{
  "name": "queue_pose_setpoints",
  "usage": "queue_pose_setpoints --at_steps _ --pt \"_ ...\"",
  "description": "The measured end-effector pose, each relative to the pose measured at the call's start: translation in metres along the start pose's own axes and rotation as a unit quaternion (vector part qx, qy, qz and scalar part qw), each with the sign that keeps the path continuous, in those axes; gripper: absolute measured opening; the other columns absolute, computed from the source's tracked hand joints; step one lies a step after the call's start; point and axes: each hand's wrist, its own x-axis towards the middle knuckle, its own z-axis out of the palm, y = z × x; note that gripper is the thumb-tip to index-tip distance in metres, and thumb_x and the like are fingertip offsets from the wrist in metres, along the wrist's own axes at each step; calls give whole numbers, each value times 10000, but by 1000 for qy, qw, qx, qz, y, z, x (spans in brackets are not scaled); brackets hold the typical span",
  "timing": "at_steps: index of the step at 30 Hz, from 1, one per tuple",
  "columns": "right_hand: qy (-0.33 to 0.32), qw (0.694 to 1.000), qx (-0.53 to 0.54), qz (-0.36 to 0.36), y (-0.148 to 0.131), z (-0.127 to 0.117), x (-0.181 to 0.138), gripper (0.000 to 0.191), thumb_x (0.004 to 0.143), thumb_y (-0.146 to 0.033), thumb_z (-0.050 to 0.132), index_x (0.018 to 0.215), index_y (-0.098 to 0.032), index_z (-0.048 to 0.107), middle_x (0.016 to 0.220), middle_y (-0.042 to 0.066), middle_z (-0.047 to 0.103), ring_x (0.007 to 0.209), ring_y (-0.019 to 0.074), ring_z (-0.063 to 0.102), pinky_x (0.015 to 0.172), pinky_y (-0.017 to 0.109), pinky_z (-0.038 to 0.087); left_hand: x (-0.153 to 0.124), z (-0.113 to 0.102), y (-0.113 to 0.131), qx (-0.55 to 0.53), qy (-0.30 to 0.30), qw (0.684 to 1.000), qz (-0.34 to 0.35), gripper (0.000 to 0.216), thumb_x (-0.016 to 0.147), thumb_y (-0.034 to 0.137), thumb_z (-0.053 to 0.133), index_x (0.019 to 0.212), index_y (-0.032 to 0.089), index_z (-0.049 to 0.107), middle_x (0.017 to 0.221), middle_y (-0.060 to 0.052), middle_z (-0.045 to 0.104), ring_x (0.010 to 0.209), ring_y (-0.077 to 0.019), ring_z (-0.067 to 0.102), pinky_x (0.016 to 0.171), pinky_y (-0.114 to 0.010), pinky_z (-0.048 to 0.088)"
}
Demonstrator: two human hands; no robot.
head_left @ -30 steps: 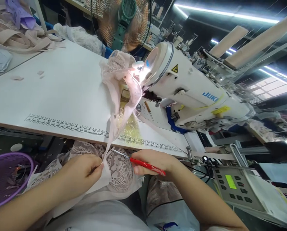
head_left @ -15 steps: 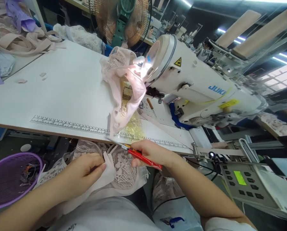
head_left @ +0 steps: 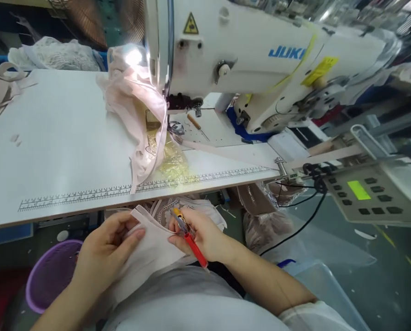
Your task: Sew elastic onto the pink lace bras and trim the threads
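My left hand [head_left: 105, 255] is closed on a pale pink fabric piece [head_left: 153, 248], thumb and fingers pinching it near a stitched band end. Red-handled scissors [head_left: 195, 249] rest in my right hand [head_left: 208, 234], their handle slanting down across the palm. The fingertips of this hand also meet the band's edge on the right; whether they grip it I cannot tell. Lace parts [head_left: 164, 207] of the garment bunch behind my hands, below the table edge. On the table another pale pink garment [head_left: 136, 119] lies under the sewing machine's needle area.
A white sewing machine [head_left: 240, 50] stands on the white table [head_left: 63, 138], which has a printed ruler [head_left: 88, 195] along its front. An orange-handled tool [head_left: 193, 122] lies by the machine bed. A control panel [head_left: 367, 188] is at the right, a purple basket [head_left: 49, 276] at lower left.
My view has turned and come closer to the machine. The scissors have swung to point up and back in my right hand, which has moved down to the fabric's edge. The left hand still holds the fabric.
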Motion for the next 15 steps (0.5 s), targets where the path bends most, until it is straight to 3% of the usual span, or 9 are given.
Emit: queue_pose_setpoints --at_steps 2,6,8,12,15 --pt "19 997 -51 -46 0 -3 -4 154 794 -267 616 802 -211 473 755 2 526 651 138 477 592 247 413 -1 3 2 -64 0 996 -60 358 737 436 747 968 233 565 768 6 657 702 -150 603 642 -222 503" --pt "7 992 -83 -97 1 -10 -8 167 711 -153 580 834 -215 486 830 34 577 744 173 547 667 272 447 8 5 3 -179 -141 962 -149 406 689 497 792 891 183 633 741 -29 669 704 -166 625 666 -261 526" --pt "3 991 -89 -99 2 -13 -9 185 694 -130 568 836 -215 487 839 37 585 750 175 553 674 276 454 14 5 2 -193 -172 949 -183 408 634 516 819 787 163 684 713 -47 677 685 -176 626 662 -281 529" --pt "6 993 -64 -100 4 -15 -10 179 722 -133 562 874 -210 505 874 50 602 787 183 570 715 296 480 17 8 5 -157 -104 967 -171 340 544 453 855 632 164 699 656 -36 672 628 -155 581 603 -259 495" --pt "3 999 17 -49 5 -18 -11 142 767 -197 594 839 -212 473 916 61 628 797 180 602 714 304 497 12 12 18 -84 -62 990 -99 240 662 412 774 663 181 705 697 -24 661 695 -165 575 659 -263 489"
